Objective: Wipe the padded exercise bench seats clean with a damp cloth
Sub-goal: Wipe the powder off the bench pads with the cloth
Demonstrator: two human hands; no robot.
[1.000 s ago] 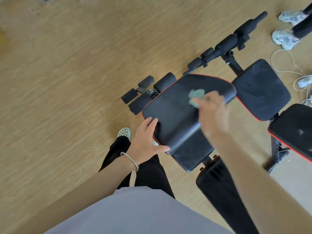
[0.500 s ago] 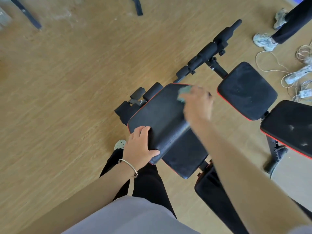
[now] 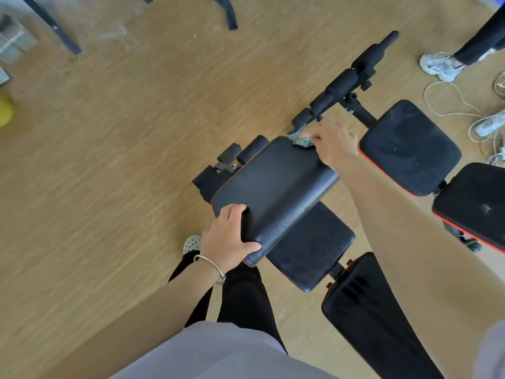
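Observation:
A black padded bench seat with red trim (image 3: pixel 276 184) lies in front of me, its raised front pad tilted. My left hand (image 3: pixel 228 237) grips the near left corner of that pad, thumb over the edge. My right hand (image 3: pixel 334 143) presses a small green cloth (image 3: pixel 300 140) onto the pad's far corner. A lower black pad (image 3: pixel 311 253) sits just behind the raised one. A second bench's seat (image 3: pixel 410 149) to the right shows dusty streaks.
Black foam rollers (image 3: pixel 355 77) stick out beyond the seat. A backrest pad (image 3: pixel 363 310) lies at lower right, another (image 3: pixel 475 203) at far right. Another person's sneakers (image 3: pixel 440 65) and white cables (image 3: pixel 448 102) are at upper right. Black metal legs (image 3: pixel 54 28) stand at top left.
My right hand has slid the green cloth from the middle of the pad out to its far corner. My left hand keeps its grip on the near corner.

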